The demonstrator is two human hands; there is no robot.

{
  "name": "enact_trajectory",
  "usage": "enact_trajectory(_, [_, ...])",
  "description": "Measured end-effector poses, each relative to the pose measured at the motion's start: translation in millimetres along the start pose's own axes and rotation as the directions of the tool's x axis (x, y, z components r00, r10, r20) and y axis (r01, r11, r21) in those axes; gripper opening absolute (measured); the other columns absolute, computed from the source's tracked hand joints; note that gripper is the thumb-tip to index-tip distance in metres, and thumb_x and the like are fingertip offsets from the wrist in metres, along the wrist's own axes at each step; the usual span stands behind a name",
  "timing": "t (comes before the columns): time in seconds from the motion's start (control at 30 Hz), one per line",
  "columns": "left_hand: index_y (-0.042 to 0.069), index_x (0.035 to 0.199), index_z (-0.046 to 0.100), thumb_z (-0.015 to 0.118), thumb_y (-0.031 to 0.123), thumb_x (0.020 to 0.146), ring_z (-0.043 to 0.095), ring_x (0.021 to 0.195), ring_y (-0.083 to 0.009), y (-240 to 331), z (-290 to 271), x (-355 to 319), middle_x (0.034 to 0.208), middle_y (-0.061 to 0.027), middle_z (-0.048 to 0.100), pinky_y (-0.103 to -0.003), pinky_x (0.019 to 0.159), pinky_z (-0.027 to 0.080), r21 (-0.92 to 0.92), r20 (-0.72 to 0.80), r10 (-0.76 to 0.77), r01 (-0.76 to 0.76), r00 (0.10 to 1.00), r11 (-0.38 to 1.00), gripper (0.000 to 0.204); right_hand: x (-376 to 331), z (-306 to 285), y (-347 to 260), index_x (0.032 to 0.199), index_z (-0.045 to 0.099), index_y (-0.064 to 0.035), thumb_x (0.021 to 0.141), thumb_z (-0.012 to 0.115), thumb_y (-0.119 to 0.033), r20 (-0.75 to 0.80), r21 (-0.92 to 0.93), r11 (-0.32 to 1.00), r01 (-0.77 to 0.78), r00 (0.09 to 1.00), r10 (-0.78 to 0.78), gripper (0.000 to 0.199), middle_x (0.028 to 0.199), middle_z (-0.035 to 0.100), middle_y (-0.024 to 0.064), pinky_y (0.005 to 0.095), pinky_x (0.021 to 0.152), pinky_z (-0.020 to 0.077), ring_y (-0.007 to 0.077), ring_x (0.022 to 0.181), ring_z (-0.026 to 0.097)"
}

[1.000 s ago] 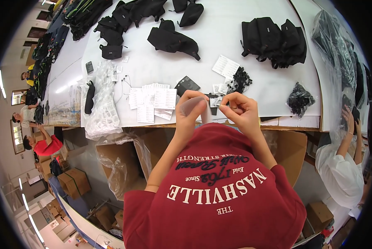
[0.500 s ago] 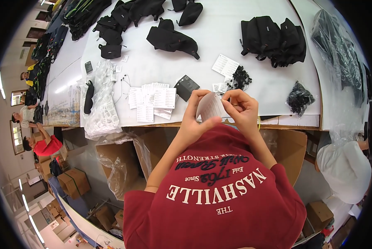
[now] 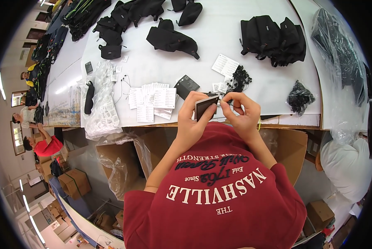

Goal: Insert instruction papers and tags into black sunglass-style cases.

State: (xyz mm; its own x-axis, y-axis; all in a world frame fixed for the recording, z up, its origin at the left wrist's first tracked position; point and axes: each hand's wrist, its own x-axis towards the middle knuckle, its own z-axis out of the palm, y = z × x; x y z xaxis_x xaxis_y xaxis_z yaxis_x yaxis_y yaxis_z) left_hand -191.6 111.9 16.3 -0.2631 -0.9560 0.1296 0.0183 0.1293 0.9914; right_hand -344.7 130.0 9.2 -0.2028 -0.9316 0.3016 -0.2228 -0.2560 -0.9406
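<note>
White cards lie at ten o'clock from the left hand, which grips a dark card between thumb and fingers. Just beside that card's two o'clock corner, the right hand pinches its fingertips together, on what I cannot tell.

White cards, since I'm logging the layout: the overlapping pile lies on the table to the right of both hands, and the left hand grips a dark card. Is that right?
Not quite: the head view shows the pile of white cards on the table to the left of both hands. The left hand does grip a dark card.
</note>
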Motion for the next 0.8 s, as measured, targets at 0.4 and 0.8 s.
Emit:
enact_trajectory(0.4, [0.001, 0.094, 0.063, 0.066, -0.002, 0.077, 0.055, 0.071, -0.0218, 10, 3, 3, 0.083, -0.0092, 0.056, -0.03, 0.061, 0.046, 0.449, -0.001, 0.227, -0.203, 0.974, 0.87, 0.017, 1, 5, -1, 0.084, 0.063, -0.0031, 0.075, 0.069, -0.001, -0.031, -0.102, 0.993, 0.055, 0.998, -0.058, 0.012, 0.055, 0.039, -0.0045, 0.0196, 0.044, 0.0217, 0.002, 0.048, 0.03])
enact_trajectory(0.8, [0.002, 0.097, 0.058, 0.053, 0.012, 0.093, 0.05, 0.075, -0.003, -16, -22, 16, 0.081, 0.0017, 0.056, -0.018, 0.068, 0.039, -0.143, 0.298, -0.277, 0.33, 0.914, 0.933, 0.012, 12, -9, 10, 0.079, 0.064, 0.0005, 0.076, 0.071, -0.003, 0.317, 0.12, 0.972, -0.201, 0.936, 0.154, 0.009, 0.06, 0.061, 0.0033, 0.0188, 0.053, 0.0377, 0.002, 0.055, 0.046])
